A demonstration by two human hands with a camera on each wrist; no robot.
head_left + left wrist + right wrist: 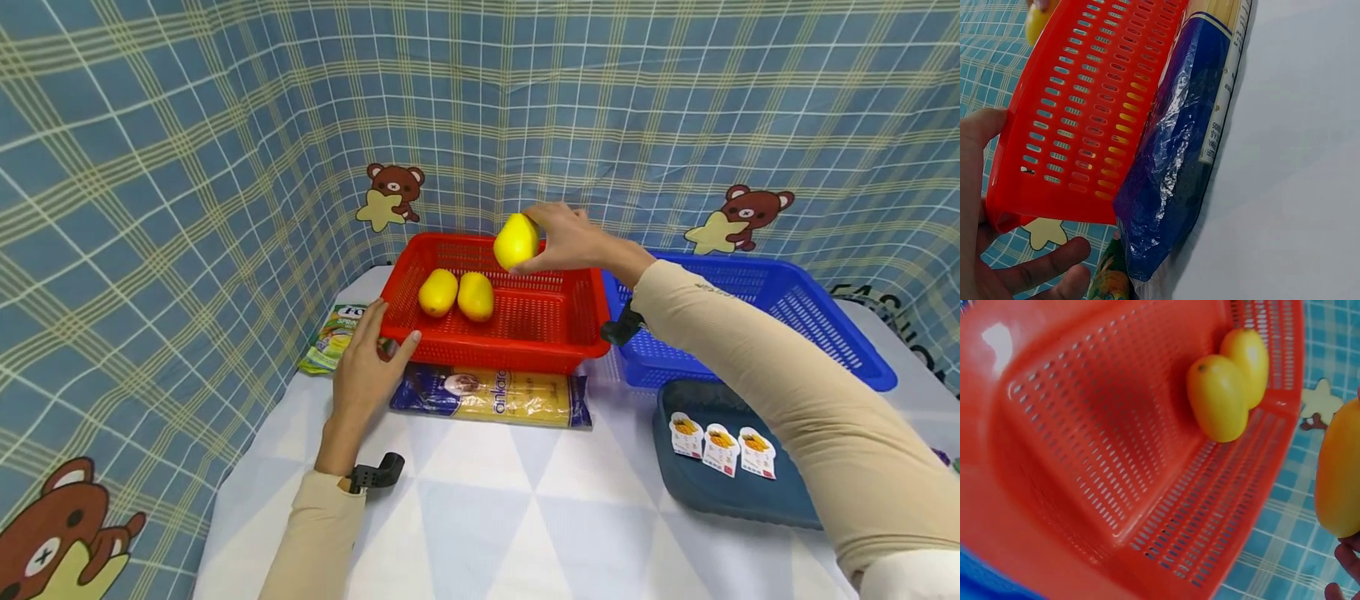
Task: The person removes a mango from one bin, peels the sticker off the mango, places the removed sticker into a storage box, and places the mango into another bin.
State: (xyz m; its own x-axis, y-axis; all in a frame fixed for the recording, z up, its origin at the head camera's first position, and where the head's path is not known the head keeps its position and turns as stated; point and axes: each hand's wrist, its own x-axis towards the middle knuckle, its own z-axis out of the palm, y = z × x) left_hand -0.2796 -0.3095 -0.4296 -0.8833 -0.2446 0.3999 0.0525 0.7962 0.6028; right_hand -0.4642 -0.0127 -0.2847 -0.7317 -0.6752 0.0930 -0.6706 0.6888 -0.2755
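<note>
My right hand (566, 240) holds a yellow mango (516, 242) above the back of the red basket (491, 352). Its fingers and thumb pinch the fruit; in the right wrist view this mango (1341, 475) shows at the right edge, fingertips (1349, 559) beneath it. Two more mangoes (438, 292) lie side by side in the left half of the basket. At the basket's front left corner, my left hand (366, 367) grips the rim, thumb on the front and fingers along the left side. The left wrist view shows its other fingers (1054, 262) spread loosely outside the corner.
A blue and yellow pasta pack (491, 395) lies along the red basket's front. Beside its left side is a green packet (330, 337). To the right stand a blue basket (757, 279) and a dark tray (720, 492) with three mango-picture cards (722, 450). Checked cloth (480, 100) hangs behind.
</note>
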